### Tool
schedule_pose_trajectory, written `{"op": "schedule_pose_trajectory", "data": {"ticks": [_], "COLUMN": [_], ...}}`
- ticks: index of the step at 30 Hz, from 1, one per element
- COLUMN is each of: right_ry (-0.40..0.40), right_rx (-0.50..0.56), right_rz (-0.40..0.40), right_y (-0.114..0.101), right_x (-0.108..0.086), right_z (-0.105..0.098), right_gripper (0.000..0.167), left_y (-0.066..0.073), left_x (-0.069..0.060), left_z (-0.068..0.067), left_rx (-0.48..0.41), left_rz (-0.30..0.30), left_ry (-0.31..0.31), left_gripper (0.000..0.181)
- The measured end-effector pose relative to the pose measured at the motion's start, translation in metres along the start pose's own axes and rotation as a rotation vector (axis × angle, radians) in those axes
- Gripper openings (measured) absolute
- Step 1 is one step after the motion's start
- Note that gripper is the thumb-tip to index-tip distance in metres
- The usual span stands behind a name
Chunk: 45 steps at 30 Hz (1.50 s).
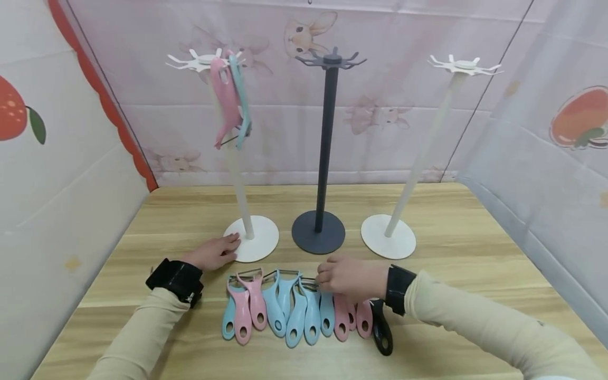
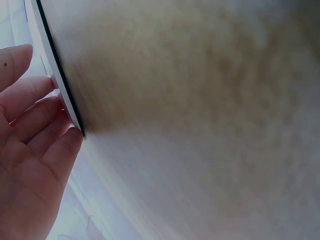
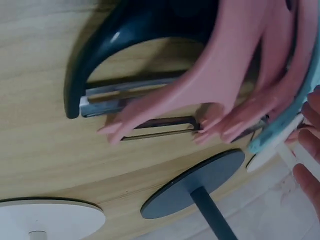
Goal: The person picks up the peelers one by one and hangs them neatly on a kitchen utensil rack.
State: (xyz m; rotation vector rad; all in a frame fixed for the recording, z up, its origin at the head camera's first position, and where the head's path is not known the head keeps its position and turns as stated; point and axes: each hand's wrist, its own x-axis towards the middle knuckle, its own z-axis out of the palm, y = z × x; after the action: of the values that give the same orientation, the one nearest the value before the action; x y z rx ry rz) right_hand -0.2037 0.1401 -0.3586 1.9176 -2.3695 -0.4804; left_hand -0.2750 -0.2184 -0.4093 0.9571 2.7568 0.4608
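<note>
Your right hand (image 1: 349,275) is at the blade ends of the peeler row (image 1: 296,316), just in front of the dark stand (image 1: 325,148). Fingers bent; can't tell from either view whether you've got a peeler pinched, since the fingers sit right at the edge of the wrist shot. Your left hand (image 1: 215,253) is left of the dark stand, relaxed and grasping nothing, fingertips touching the base (image 1: 260,247) of the left white stand (image 1: 238,184).

Row lies in front of the dark stand: light blue and pink peelers, some overlapping, handles toward you, black peeler (image 1: 381,330) at the right end. Two more are up left of the dark stand, hanging from the left white stand's hooks: pink peeler (image 1: 225,97) and light blue peeler (image 1: 241,97), side by side. Right white stand (image 1: 421,161) is right of the dark stand, bare hooks. Printed curtain (image 1: 394,31) behind the dark stand.
</note>
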Motion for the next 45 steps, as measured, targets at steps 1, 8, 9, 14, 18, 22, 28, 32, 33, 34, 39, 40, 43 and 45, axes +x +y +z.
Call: {"op": "schedule_pose_trajectory", "data": {"ticks": [1, 8, 9, 14, 18, 22, 28, 32, 33, 34, 39, 40, 43, 45], "right_ry": [-0.013, -0.029, -0.029, -0.057, -0.064, -0.082, -0.033, 0.050, 0.080, 0.119, 0.367, 0.420, 0.554, 0.647], "right_rx": [-0.037, -0.262, -0.286, -0.394, -0.444, -0.409, -0.407, -0.410, -0.407, -0.411, -0.243, -0.180, 0.037, 0.108], "right_rz": [-0.009, -0.047, -0.046, -0.052, -0.080, -0.093, -0.107, -0.124, -0.121, -0.111, 0.077, 0.133, 0.308, 0.408], "right_y": [-0.002, -0.011, -0.012, -0.015, -0.014, -0.011, -0.011, -0.006, -0.003, 0.000, 0.016, 0.020, 0.030, 0.039], "right_x": [0.001, 0.007, 0.009, 0.013, 0.015, 0.014, 0.010, 0.006, 0.004, 0.002, -0.003, -0.002, 0.004, 0.009], "right_z": [0.001, 0.004, 0.004, 0.004, 0.004, 0.005, 0.011, 0.007, 0.005, 0.003, -0.010, -0.013, -0.025, -0.033], "right_gripper": [0.032, 0.019, 0.018, 0.014, 0.013, 0.014, 0.009, 0.007, 0.006, 0.006, 0.015, 0.016, 0.019, 0.019], "left_y": [0.001, 0.000, -0.001, 0.001, 0.003, 0.006, 0.007, 0.005, 0.004, 0.003, 0.000, 0.000, -0.001, -0.001], "left_x": [0.000, -0.001, -0.001, -0.002, -0.002, -0.001, -0.001, 0.000, 0.000, 0.001, 0.001, 0.001, 0.001, 0.001], "left_z": [0.000, 0.001, 0.001, 0.001, 0.002, 0.002, 0.002, 0.003, 0.003, 0.003, 0.003, 0.003, 0.003, 0.004], "left_rx": [-0.001, -0.007, -0.009, -0.006, -0.006, -0.011, -0.009, -0.008, -0.005, -0.010, -0.011, -0.014, -0.001, 0.005], "left_rz": [-0.005, -0.017, -0.019, -0.041, -0.041, -0.043, -0.045, -0.043, -0.040, -0.045, -0.064, -0.070, -0.071, -0.070], "left_ry": [-0.005, 0.002, 0.003, -0.008, -0.007, -0.007, -0.014, -0.011, -0.010, -0.010, -0.014, -0.016, -0.020, -0.023], "left_gripper": [0.043, 0.043, 0.044, 0.045, 0.045, 0.044, 0.045, 0.045, 0.046, 0.046, 0.046, 0.046, 0.046, 0.046]}}
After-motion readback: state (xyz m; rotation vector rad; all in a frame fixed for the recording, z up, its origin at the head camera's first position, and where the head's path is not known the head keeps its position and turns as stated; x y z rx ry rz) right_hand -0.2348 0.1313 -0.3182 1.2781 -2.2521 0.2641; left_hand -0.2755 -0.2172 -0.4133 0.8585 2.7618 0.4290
